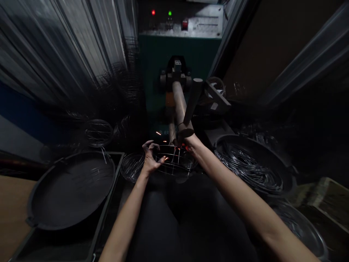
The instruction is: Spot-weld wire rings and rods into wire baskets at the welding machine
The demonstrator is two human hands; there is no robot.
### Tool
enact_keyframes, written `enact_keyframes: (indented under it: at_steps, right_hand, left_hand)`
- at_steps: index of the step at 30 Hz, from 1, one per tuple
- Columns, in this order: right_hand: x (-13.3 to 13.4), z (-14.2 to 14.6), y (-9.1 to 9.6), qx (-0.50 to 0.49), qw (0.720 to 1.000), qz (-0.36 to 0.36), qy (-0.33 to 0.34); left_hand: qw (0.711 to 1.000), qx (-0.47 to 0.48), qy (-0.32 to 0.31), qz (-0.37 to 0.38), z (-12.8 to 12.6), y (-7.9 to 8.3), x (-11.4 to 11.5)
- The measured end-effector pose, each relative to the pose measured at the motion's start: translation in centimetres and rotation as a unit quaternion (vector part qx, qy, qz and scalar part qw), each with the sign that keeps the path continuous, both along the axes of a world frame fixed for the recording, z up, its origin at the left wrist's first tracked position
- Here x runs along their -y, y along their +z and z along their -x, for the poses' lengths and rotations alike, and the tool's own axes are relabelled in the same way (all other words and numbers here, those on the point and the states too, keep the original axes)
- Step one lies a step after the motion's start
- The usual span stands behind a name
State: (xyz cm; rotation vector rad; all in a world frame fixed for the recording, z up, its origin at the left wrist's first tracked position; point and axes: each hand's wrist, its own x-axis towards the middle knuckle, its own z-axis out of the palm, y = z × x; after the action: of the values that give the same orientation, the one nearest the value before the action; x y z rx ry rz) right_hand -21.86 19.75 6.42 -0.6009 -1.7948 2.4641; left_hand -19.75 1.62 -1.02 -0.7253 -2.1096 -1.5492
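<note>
A round wire grid (172, 164) is held level under the electrode arm of a spot welder (180, 98), and orange sparks fly around it. My left hand (149, 160) grips the grid's left edge, its fingers curled and thumb on the near side. My right hand (191, 142) is at the grid's far right side, close to the electrodes. The welder's arm and shadow hide most of its fingers, so its hold is unclear. Red glowing spots show beside it.
A wide dark pan (73, 193) with a few wires stands at left. At right, another pan (289, 178) holds many wire rings (251, 171), with a clear round tray (319, 236) below. Wire grids (99, 131) lie back left. The green machine (152, 51) stands ahead.
</note>
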Motion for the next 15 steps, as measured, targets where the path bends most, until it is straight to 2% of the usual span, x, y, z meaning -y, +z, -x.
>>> enact_keyframes:
  at_steps: [4,9,12,14,15]
  right_hand:
    - [-0.8,0.6,1.2,0.035,0.999,-0.017,0.033]
    - [-3.3,0.8,3.9,0.092,0.992,-0.029,0.08]
    - [-4.5,-1.9,3.9,0.074,0.989,-0.045,0.116]
    - [-4.6,-5.3,2.7,0.033,0.99,-0.09,0.107]
    - [-4.2,-7.5,1.7,0.011,0.987,-0.127,0.095]
  left_hand:
    - [0.999,-0.025,-0.014,0.024,0.3,0.0,0.0]
    - [0.994,-0.022,-0.1,0.043,-0.8,-0.5,0.1]
    - [0.975,-0.035,-0.155,0.155,-2.2,-0.6,2.3]
    - [0.95,-0.003,-0.189,0.25,-3.6,0.2,4.2]
    - [0.942,0.03,-0.197,0.269,-4.6,0.9,4.9]
